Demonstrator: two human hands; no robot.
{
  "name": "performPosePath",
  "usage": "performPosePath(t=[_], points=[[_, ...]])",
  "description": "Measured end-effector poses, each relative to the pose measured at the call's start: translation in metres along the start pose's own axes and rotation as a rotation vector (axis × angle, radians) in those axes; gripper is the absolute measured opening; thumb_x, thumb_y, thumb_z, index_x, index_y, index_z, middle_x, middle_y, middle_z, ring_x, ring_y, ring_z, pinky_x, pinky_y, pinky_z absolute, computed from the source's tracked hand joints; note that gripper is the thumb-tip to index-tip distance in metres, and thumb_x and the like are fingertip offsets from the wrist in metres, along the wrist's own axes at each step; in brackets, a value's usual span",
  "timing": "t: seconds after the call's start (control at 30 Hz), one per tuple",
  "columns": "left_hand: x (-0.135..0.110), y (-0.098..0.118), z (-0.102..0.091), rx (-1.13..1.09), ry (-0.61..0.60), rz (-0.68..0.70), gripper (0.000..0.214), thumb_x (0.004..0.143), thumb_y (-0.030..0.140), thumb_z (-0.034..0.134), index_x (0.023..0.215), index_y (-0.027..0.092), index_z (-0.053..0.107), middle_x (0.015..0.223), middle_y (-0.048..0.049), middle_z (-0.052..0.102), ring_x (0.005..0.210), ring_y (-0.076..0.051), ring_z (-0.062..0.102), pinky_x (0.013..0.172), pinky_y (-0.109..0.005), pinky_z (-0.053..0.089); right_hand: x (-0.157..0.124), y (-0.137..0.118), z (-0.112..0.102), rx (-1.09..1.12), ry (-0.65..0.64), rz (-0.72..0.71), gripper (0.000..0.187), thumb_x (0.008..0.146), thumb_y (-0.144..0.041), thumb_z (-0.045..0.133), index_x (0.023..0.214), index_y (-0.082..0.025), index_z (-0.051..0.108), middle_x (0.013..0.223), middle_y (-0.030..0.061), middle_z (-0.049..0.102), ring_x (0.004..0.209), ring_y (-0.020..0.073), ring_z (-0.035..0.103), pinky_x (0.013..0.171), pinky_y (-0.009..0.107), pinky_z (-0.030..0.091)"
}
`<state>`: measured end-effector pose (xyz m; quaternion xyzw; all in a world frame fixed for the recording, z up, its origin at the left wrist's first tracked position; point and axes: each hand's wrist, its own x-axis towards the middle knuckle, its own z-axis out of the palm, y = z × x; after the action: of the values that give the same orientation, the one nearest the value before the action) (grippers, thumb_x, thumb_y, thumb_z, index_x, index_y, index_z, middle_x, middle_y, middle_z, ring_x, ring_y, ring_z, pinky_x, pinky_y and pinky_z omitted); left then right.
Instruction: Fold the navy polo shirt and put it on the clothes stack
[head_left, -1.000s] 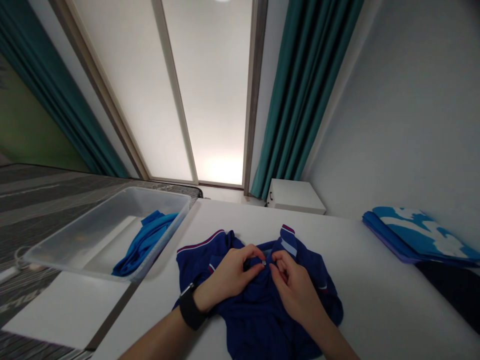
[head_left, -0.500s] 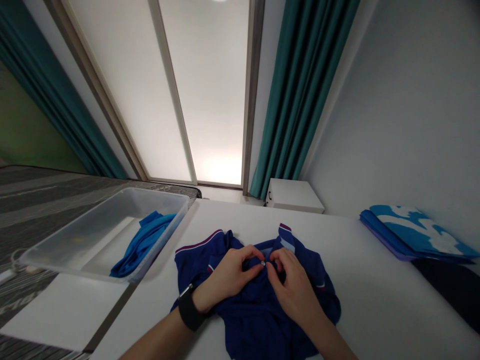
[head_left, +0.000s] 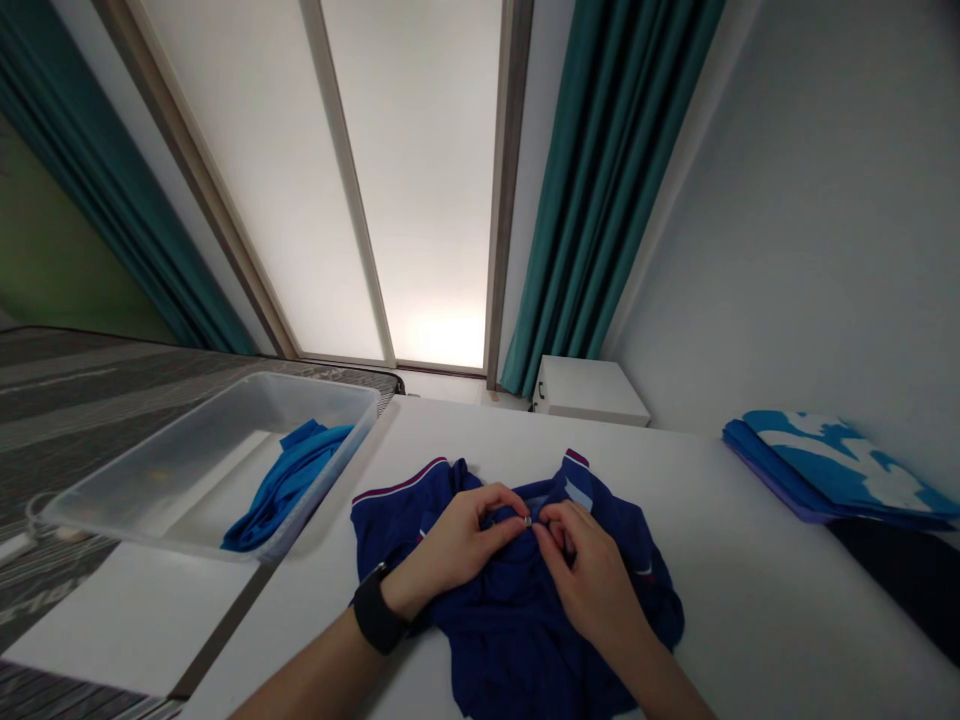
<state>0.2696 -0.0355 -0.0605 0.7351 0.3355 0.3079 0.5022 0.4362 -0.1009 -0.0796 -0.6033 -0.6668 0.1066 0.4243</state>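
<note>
A dark blue shirt with maroon-and-white trim lies crumpled on the white table in front of me. My left hand, with a black watch on the wrist, pinches the fabric near the collar. My right hand pinches the opposite edge of the placket. Between the fingertips of both hands a small pale button shows. Both hands are closed on the shirt.
A clear plastic bin at the left holds a bright blue garment. Folded blue and white clothes lie stacked at the table's right edge. A white cabinet, teal curtains and a window stand behind the table.
My hands have stayed at the collar with only slight finger shifts around the button. The view has barely moved.
</note>
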Motion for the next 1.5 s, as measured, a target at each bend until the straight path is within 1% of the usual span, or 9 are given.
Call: performPosePath(t=[0.13, 0.27, 0.37, 0.57, 0.83, 1.07, 1.27, 1.37, 1.5], points=[[0.001, -0.003, 0.004, -0.026, 0.023, -0.042, 0.014, 0.080, 0.023, 0.067, 0.092, 0.016, 0.070, 0.092, -0.0029, 0.072, 0.085, -0.018, 0.063, 0.078, -0.027, 0.047, 0.002, 0.001, -0.002, 0.071, -0.038, 0.107, 0.015, 0.087, -0.030, 0.050, 0.079, -0.021, 0.060, 0.065, -0.0016, 0.052, 0.059, 0.0148, 0.048, 0.055, 0.026, 0.037], [0.001, -0.006, 0.008, -0.114, 0.021, -0.046, 0.015, 0.082, 0.026, 0.066, 0.093, 0.016, 0.069, 0.093, -0.0039, 0.072, 0.087, -0.018, 0.065, 0.078, -0.027, 0.047, 0.002, 0.001, -0.003, 0.215, -0.106, 0.224, 0.021, 0.088, -0.036, 0.050, 0.087, -0.019, 0.062, 0.067, -0.0005, 0.057, 0.059, 0.0154, 0.053, 0.055, 0.026, 0.040], [0.000, -0.009, 0.009, -0.114, 0.032, -0.057, 0.018, 0.082, 0.029, 0.068, 0.094, 0.016, 0.068, 0.090, -0.0035, 0.071, 0.083, -0.018, 0.064, 0.074, -0.026, 0.047, 0.002, 0.002, -0.001, 0.288, -0.133, 0.267, 0.024, 0.089, -0.039, 0.049, 0.089, -0.019, 0.062, 0.068, -0.0002, 0.057, 0.058, 0.0151, 0.053, 0.054, 0.026, 0.040], [-0.003, -0.009, 0.011, -0.038, 0.075, -0.010, 0.016, 0.084, 0.032, 0.066, 0.087, 0.016, 0.067, 0.082, -0.0016, 0.069, 0.076, -0.016, 0.062, 0.070, -0.025, 0.046, 0.000, 0.004, 0.000, 0.288, -0.138, 0.247, 0.021, 0.089, -0.036, 0.048, 0.090, -0.019, 0.061, 0.063, -0.0041, 0.049, 0.055, 0.0131, 0.047, 0.052, 0.024, 0.037], [-0.001, -0.014, 0.014, -0.059, 0.076, -0.018, 0.010, 0.082, 0.026, 0.067, 0.084, 0.016, 0.067, 0.083, -0.0022, 0.069, 0.078, -0.016, 0.062, 0.072, -0.025, 0.046, 0.001, -0.002, -0.004, 0.114, -0.118, 0.070, 0.009, 0.085, -0.026, 0.046, 0.083, -0.021, 0.054, 0.057, -0.0068, 0.043, 0.049, 0.0117, 0.044, 0.048, 0.023, 0.033], [-0.002, -0.013, 0.016, -0.093, 0.099, -0.018, 0.012, 0.081, 0.027, 0.068, 0.080, 0.016, 0.064, 0.079, -0.0010, 0.068, 0.075, -0.015, 0.061, 0.069, -0.024, 0.046, 0.001, 0.001, -0.005, 0.173, -0.202, 0.125, 0.009, 0.087, -0.027, 0.045, 0.087, -0.022, 0.051, 0.060, -0.0078, 0.040, 0.050, 0.0113, 0.043, 0.048, 0.023, 0.033], [-0.002, -0.013, 0.017, -0.003, 0.120, -0.006, 0.009, 0.083, 0.024, 0.063, 0.078, 0.016, 0.064, 0.076, -0.0005, 0.067, 0.072, -0.015, 0.060, 0.067, -0.024, 0.044, -0.001, 0.001, -0.003, 0.140, -0.181, 0.109, 0.010, 0.087, -0.026, 0.044, 0.092, -0.021, 0.052, 0.062, -0.0064, 0.045, 0.053, 0.0126, 0.045, 0.052, 0.025, 0.033], [-0.003, -0.011, 0.017, 0.072, 0.104, -0.009, 0.010, 0.084, 0.026, 0.063, 0.079, 0.017, 0.065, 0.075, -0.0003, 0.067, 0.070, -0.015, 0.059, 0.066, -0.024, 0.043, 0.002, 0.004, -0.005, 0.270, -0.232, 0.197, 0.014, 0.090, -0.031, 0.042, 0.088, -0.021, 0.053, 0.061, -0.0057, 0.047, 0.053, 0.0126, 0.045, 0.052, 0.025, 0.034], [-0.005, -0.008, 0.016, 0.152, 0.050, -0.004, 0.012, 0.086, 0.027, 0.060, 0.082, 0.018, 0.067, 0.076, 0.0000, 0.067, 0.067, -0.014, 0.058, 0.063, -0.023, 0.041, 0.007, 0.007, -0.006, 0.419, -0.251, 0.286, 0.015, 0.085, -0.033, 0.048, 0.075, -0.022, 0.048, 0.057, -0.0077, 0.039, 0.051, 0.0110, 0.039, 0.050, 0.024, 0.031]])
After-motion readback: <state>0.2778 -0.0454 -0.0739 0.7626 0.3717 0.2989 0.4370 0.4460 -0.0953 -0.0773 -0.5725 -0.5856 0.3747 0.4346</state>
